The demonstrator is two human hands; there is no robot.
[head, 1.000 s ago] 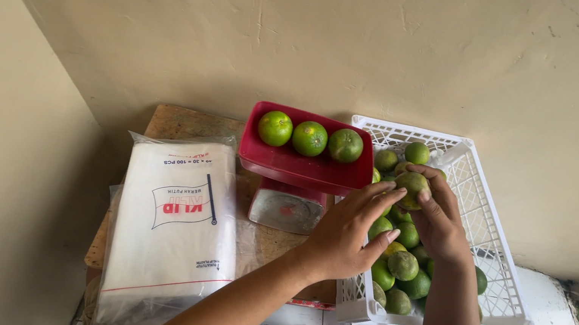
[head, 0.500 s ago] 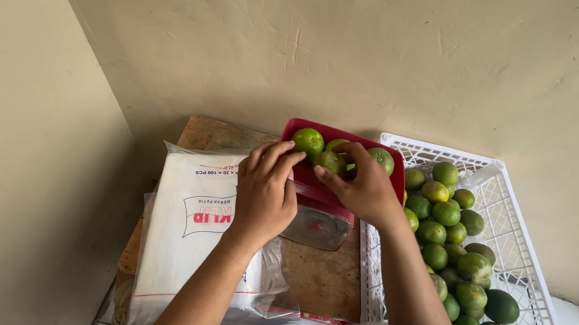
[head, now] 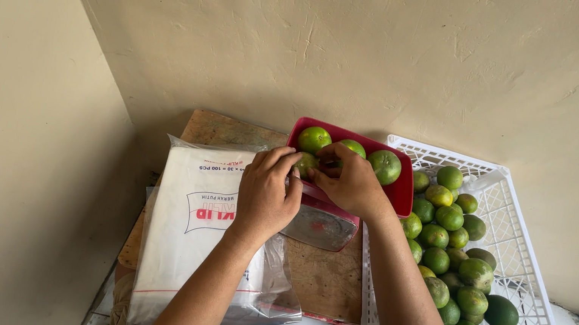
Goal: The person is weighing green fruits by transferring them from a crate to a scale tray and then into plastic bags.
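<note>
We are seeing both hands gathered at the near rim of the shallow red plastic tray (head: 401, 191), where half a second ago they were only arriving and a second ago they were down among the fruit in the white plastic lattice crate (head: 520, 258). Our left hand (head: 266, 190) is curling its fingers around a small green citrus fruit (head: 307, 164) at the tray's front left corner; the fingers are partly closed and touching it, though we cannot tell whether they are actually bearing it. Our right hand (head: 352, 181) is meeting it from the other side, fingers bent and pinching toward the same fruit, and what it has hold of is hidden behind the knuckles.

Counting in the tray, we are finding four green fruits showing: one at the back left (head: 314, 139), one in the middle (head: 353, 147), one at the right (head: 384, 166), and the one between our hands. Earlier there were three lying in a row. The tray is sitting on a grey weighing scale (head: 318, 226), which is resting on a brown wooden board (head: 322, 278).

In the crate we are counting roughly twenty green fruits piled along its left side. One white plastic packet of bags (head: 198, 233) is lying on the board, just beside our left forearm.
</note>
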